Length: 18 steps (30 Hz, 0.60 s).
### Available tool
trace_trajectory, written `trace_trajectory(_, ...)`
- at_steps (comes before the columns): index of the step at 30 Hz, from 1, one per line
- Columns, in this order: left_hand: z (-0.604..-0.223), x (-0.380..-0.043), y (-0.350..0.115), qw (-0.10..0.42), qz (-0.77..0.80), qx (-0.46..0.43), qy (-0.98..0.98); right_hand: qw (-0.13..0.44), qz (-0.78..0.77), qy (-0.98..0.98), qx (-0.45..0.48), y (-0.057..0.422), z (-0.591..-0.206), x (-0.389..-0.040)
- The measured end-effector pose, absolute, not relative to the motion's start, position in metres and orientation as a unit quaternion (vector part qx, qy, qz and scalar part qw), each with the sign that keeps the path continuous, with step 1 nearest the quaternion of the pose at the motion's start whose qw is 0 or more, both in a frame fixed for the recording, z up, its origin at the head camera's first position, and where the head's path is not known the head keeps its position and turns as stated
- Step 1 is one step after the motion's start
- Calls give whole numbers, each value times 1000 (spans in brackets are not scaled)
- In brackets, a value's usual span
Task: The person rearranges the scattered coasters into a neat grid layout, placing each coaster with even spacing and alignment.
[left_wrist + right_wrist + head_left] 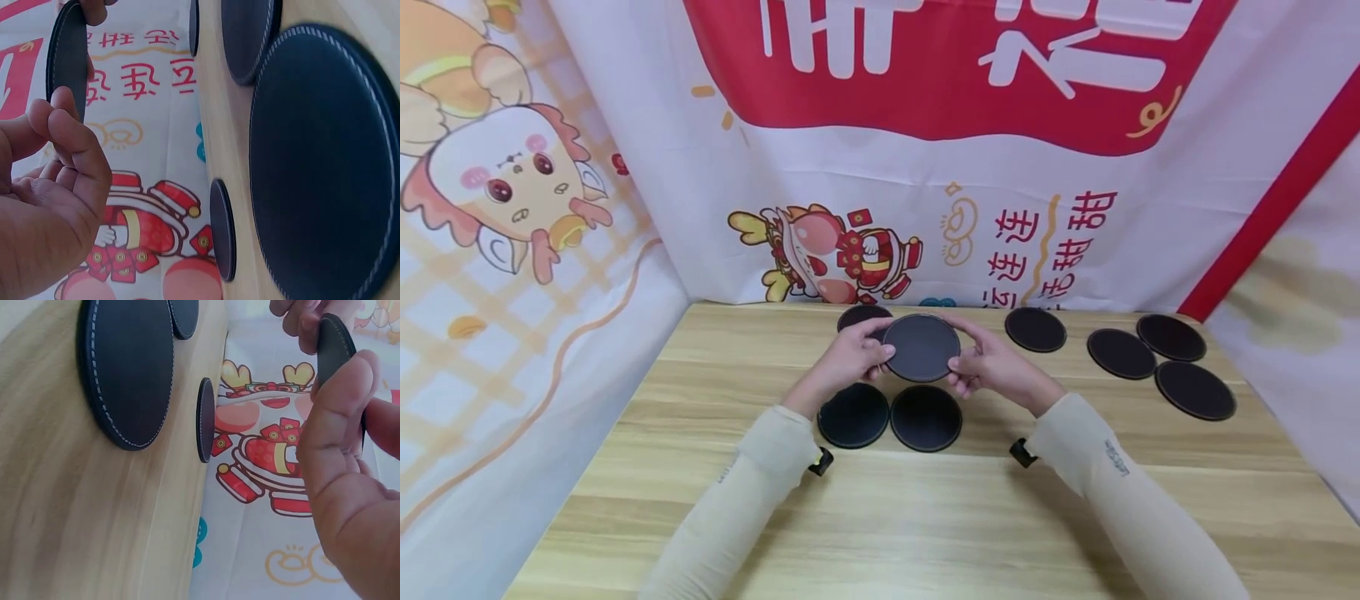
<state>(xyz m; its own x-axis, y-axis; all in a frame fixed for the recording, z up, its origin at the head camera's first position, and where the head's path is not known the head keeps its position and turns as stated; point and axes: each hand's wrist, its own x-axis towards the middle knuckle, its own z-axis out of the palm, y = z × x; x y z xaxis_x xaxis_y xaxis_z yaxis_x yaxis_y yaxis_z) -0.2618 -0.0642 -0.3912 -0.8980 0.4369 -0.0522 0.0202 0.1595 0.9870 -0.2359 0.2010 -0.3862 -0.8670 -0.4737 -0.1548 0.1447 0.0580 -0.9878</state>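
A round black coaster [922,348] with a stitched rim is held above the table between both hands. My left hand [853,352] pinches its left edge between thumb and fingers, and my right hand [988,362] pinches the right edge. In the left wrist view the held coaster [69,56] stands tilted, its edge toward the camera. Below the hands, two more coasters lie side by side, a left one [853,416] and a right one [926,418]. Partly hidden behind the left hand is another coaster [862,317] near the table's back edge.
The wooden table [910,525] meets a printed cloth [850,158] at its back edge. A single coaster [1035,329] lies right of the hands. Farther right, three coasters sit close together, one of them [1195,389] nearest the right edge.
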Motion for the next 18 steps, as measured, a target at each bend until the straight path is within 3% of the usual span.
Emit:
trace_trajectory(9, -396, -257, -41, 188, 614, 155, 751, 214, -677, 695, -111, 223, -390, -220)
trace_trajectory(18, -398, -245, -14, 177, 597, 170, 764, 209, -670, 704, -104, 247, -398, -207)
